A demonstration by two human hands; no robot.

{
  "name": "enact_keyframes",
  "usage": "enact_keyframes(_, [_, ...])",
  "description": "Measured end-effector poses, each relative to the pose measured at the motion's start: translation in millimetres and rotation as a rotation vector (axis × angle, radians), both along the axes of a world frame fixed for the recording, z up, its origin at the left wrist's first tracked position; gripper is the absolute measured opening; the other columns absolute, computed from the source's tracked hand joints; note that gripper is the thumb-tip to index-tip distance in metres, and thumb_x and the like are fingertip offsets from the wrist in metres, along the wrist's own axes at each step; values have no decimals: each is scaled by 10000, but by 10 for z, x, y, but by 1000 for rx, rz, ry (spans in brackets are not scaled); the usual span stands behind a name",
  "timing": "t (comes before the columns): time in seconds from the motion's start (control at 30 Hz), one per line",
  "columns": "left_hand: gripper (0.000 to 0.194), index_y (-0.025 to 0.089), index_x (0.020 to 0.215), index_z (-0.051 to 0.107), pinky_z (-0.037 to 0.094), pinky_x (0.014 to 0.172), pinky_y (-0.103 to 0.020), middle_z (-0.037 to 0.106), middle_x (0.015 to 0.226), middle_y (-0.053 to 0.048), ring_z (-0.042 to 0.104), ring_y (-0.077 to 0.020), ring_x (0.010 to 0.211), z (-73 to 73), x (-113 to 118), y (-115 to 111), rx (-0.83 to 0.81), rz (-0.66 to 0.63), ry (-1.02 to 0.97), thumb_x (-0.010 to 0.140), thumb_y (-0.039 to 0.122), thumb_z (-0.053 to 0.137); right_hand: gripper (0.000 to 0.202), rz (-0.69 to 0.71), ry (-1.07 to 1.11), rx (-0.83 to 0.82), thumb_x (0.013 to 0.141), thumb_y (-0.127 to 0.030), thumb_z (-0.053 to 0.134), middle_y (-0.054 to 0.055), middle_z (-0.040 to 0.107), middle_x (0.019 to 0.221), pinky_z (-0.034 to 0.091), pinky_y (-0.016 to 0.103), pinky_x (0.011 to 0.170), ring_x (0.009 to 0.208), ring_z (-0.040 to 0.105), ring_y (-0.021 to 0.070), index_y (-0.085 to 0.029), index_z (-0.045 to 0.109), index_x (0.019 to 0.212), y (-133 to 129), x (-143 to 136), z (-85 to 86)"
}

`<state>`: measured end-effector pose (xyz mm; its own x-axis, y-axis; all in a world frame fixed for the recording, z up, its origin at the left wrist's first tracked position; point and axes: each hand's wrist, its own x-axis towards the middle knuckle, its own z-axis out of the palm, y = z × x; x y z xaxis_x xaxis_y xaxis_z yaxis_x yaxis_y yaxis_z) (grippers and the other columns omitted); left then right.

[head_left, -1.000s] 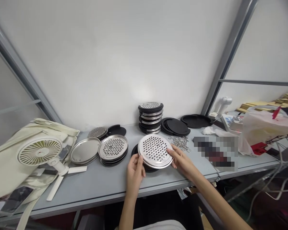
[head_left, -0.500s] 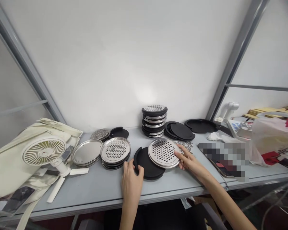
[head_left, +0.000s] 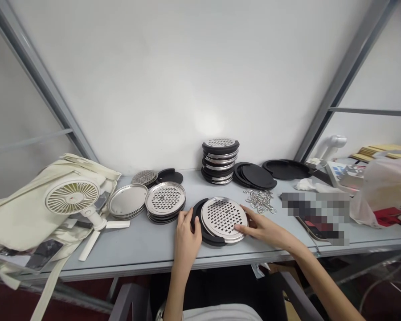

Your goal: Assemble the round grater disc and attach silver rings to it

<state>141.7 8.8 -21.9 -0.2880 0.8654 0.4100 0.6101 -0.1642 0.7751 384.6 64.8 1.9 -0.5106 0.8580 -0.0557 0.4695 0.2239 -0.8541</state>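
My left hand (head_left: 188, 234) grips the left rim of a round black base (head_left: 198, 214) with a raised edge, thumb on the near side. On that base lies a round metal grater disc (head_left: 224, 217) with rows of slots, covering most of it. My right hand (head_left: 262, 229) holds the disc's right edge, thumb on top and fingers at the rim. The disc sits slightly right of the base, and I cannot tell whether it is seated. Left of my hands is a stack of similar grater discs (head_left: 165, 198), with plain metal discs (head_left: 127, 199) beside it.
Against the wall stands a tall stack of black-and-metal discs (head_left: 219, 160). More black bases (head_left: 257, 176) and a pile of small metal chains (head_left: 259, 199) lie to the right. A white fan (head_left: 72, 197) and cream bag (head_left: 26, 214) are left; a phone (head_left: 316, 229) lies right.
My right hand has slid the grater disc left, farther over the black base. My left hand still holds the base's left rim. The view has shifted slightly.
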Motion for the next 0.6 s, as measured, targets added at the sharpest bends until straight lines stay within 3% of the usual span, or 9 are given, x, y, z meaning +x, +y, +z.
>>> enact_keyframes(0.1, [389, 157, 1201, 575, 438, 879, -348, 560, 1008, -110, 558, -202, 948, -7, -19, -1, -17, -36, 38, 910, 335, 388, 898, 74, -71, 63, 677, -503, 697, 104, 615, 1179, 454, 390, 896, 1052, 566, 303, -189, 303, 1421, -42, 3, 65])
enact_keyframes(0.2, [411, 154, 1240, 540, 437, 899, -349, 549, 1020, -104, 549, -195, 982, -15, -32, -2, -43, -68, 67, 929, 338, 342, 1001, 94, -137, 92, 628, -529, 727, 113, 570, 1259, 435, 371, 925, 1104, 536, 312, -178, 257, 1439, -53, 9, 89])
enact_keyframes(0.47, [436, 131, 1277, 494, 434, 928, -362, 518, 1050, -118, 535, -204, 1035, -76, -36, 55, -55, -64, 94, 931, 344, 336, 932, 18, -284, 116, 633, -579, 701, 57, 655, 848, 458, 317, 648, 743, 581, 241, -159, 339, 1382, -102, -47, 51])
enact_keyframes(0.6, [446, 132, 1315, 451, 431, 934, -362, 498, 1061, -119, 525, -197, 1044, -46, -19, 29, -86, -80, 80, 936, 322, 312, 879, 10, -273, 124, 633, -577, 702, 50, 651, 823, 446, 297, 625, 721, 572, 224, -152, 397, 1340, -119, -70, 72])
